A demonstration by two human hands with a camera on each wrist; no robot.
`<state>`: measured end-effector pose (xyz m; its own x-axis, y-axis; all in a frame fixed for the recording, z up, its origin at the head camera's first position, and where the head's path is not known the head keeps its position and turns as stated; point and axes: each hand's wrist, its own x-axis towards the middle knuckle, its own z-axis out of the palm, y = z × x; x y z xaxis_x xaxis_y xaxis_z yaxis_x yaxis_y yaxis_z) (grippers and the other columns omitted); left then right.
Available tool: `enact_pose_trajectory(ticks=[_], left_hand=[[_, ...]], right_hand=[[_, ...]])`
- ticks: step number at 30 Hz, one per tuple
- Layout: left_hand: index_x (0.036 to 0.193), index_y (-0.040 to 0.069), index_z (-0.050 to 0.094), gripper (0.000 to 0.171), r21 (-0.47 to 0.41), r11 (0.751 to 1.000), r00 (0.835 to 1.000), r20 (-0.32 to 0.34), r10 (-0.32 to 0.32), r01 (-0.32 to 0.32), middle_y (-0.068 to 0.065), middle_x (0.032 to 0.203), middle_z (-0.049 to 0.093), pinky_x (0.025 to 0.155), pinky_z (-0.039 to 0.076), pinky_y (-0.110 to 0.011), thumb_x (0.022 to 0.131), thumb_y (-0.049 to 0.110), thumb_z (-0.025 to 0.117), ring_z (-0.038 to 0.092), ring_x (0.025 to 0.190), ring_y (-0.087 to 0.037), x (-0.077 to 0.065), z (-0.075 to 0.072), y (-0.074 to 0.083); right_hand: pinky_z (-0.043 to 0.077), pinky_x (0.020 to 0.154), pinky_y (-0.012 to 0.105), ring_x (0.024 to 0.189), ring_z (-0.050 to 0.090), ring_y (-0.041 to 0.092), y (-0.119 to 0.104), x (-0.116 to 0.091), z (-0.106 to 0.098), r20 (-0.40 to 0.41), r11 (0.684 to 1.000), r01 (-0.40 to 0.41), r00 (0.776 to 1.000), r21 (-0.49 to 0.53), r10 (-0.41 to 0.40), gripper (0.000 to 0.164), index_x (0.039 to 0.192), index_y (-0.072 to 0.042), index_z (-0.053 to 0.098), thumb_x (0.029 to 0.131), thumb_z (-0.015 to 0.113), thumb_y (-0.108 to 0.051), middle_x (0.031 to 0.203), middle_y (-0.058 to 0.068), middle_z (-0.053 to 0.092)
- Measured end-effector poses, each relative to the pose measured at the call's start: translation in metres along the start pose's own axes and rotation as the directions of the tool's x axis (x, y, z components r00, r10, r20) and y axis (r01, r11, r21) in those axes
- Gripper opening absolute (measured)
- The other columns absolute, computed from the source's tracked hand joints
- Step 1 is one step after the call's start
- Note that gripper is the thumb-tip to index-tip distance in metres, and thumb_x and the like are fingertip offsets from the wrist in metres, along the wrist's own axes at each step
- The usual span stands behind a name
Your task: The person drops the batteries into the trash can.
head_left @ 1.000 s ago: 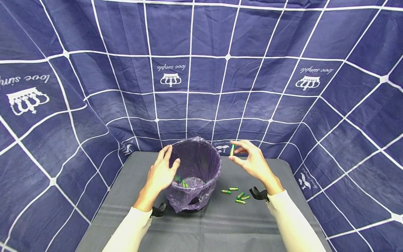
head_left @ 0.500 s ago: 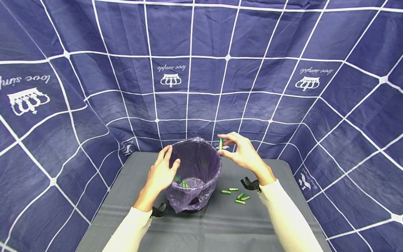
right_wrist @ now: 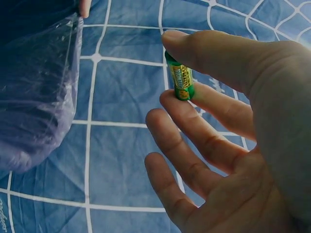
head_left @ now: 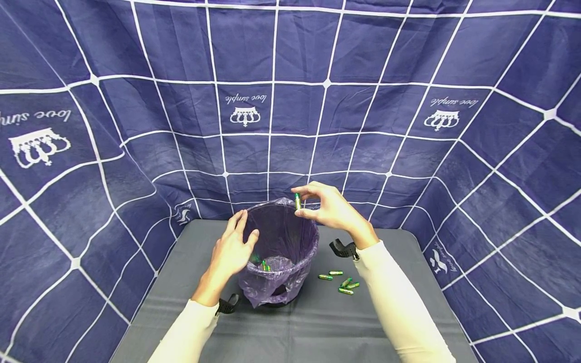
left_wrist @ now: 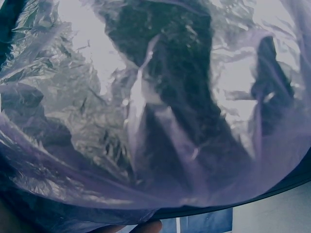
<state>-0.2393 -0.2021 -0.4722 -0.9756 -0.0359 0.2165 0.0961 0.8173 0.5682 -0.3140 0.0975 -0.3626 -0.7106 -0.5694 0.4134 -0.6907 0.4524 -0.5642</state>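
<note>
A slim cylindrical battery (head_left: 297, 202), glossy green with a printed yellow label, stands nearly upright in the right hand (head_left: 331, 205), its two ends clamped between the thumb and opposing fingers—the other fingers fan loosely apart beside it. In the head view it appears against the back right part of the round, dark bin (head_left: 279, 229); the right wrist view shows it apart from the bin's side. A thin, crinkled purple plastic liner (head_left: 295, 280) folds over the rim and hangs in shiny creases outside. The left hand (head_left: 230, 250) rests at the bin's left edge, fingers fairly straight and thumb spread away from them. A few more batteries (head_left: 265, 265) (partly hidden, so hard to count) lie down inside the liner. Right of the bin, five loose batteries (head_left: 346, 283) lie on the smooth grey counter (head_left: 317, 327)—two side by side, three clustered. Dark blue cloth (head_left: 299, 111), softly wrinkled and white-lined, hangs around it all.
</note>
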Motion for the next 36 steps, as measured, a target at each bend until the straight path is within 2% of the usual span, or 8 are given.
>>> enact_pose_trajectory(ticks=[4,10,14,17,24,26,33,36], left_hand=[[0.185,0.014,0.035,0.075,0.002,1.0,1.0,-0.001,-0.003,0.003,-0.005,0.193,0.032,0.114,0.056,-0.076,0.119,0.046,0.055,0.07,0.14,-0.063,0.0,0.0,0.0],[0.184,0.014,0.037,0.076,0.0,1.0,1.0,-0.007,0.0,0.0,-0.005,0.193,0.033,0.115,0.056,-0.076,0.119,0.046,0.057,0.07,0.14,-0.063,0.001,0.0,0.001],[0.184,0.014,0.036,0.076,0.003,1.0,1.0,0.0,0.005,-0.005,-0.005,0.193,0.032,0.115,0.056,-0.076,0.119,0.047,0.056,0.07,0.14,-0.063,0.001,-0.001,0.001],[0.185,0.014,0.035,0.075,0.001,1.0,1.0,0.003,0.003,-0.003,-0.005,0.193,0.031,0.115,0.056,-0.076,0.12,0.045,0.056,0.071,0.139,-0.063,0.0,-0.001,0.002],[0.184,0.013,0.037,0.075,-0.003,1.0,1.0,-0.002,0.0,0.0,-0.006,0.192,0.033,0.116,0.056,-0.076,0.119,0.046,0.057,0.071,0.139,-0.062,0.0,-0.001,0.003],[0.183,0.013,0.038,0.075,-0.005,1.0,1.0,-0.007,0.001,-0.001,-0.006,0.192,0.034,0.116,0.055,-0.076,0.118,0.045,0.057,0.07,0.14,-0.062,0.001,-0.001,0.002],[0.184,0.012,0.036,0.077,0.003,1.0,1.0,0.001,0.004,-0.004,-0.006,0.192,0.032,0.114,0.056,-0.077,0.119,0.047,0.057,0.07,0.14,-0.063,0.001,0.0,0.001],[0.184,0.013,0.035,0.078,0.0,1.0,1.0,0.007,-0.003,0.003,-0.005,0.193,0.032,0.116,0.055,-0.077,0.119,0.049,0.056,0.069,0.141,-0.063,0.002,0.0,0.0]], right_hand=[[0.062,0.117,0.055,0.123,0.083,0.028,-0.002,0.009,0.004,0.013,1.0,0.016,1.0,0.0,-0.016,0.056,0.148,-0.012,0.08,0.095,0.097,-0.015,0.136,0.009,0.083],[0.06,0.118,0.057,0.126,0.082,0.035,-0.006,0.019,0.009,0.044,0.999,0.04,0.998,-0.023,-0.039,0.057,0.151,-0.012,0.078,0.097,0.096,-0.016,0.138,0.011,0.083],[0.061,0.116,0.055,0.126,0.082,0.033,-0.007,0.025,0.013,0.058,0.998,0.048,0.997,-0.037,-0.045,0.057,0.152,-0.011,0.077,0.098,0.095,-0.016,0.14,0.01,0.082],[0.062,0.115,0.053,0.127,0.081,0.03,-0.009,0.028,0.016,0.067,0.998,0.044,0.997,-0.034,-0.041,0.057,0.153,-0.012,0.077,0.099,0.094,-0.016,0.143,0.01,0.081],[0.061,0.118,0.056,0.131,0.08,0.037,-0.011,0.034,0.023,0.077,1.0,0.025,0.997,-0.016,-0.024,0.057,0.153,-0.011,0.077,0.099,0.094,-0.017,0.14,0.011,0.08],[0.061,0.118,0.054,0.13,0.08,0.034,-0.011,0.036,0.026,0.078,0.999,0.024,0.997,-0.024,-0.022,0.057,0.153,-0.012,0.077,0.099,0.094,-0.018,0.14,0.011,0.08],[0.06,0.12,0.054,0.134,0.076,0.035,-0.008,0.034,0.03,0.068,0.999,0.025,0.997,-0.023,-0.024,0.059,0.152,-0.012,0.077,0.097,0.097,-0.023,0.147,0.012,0.078],[0.059,0.12,0.053,0.134,0.076,0.035,-0.005,0.03,0.03,0.059,1.0,0.022,0.998,-0.016,-0.021,0.056,0.15,-0.014,0.079,0.098,0.096,-0.026,0.144,0.011,0.079]])
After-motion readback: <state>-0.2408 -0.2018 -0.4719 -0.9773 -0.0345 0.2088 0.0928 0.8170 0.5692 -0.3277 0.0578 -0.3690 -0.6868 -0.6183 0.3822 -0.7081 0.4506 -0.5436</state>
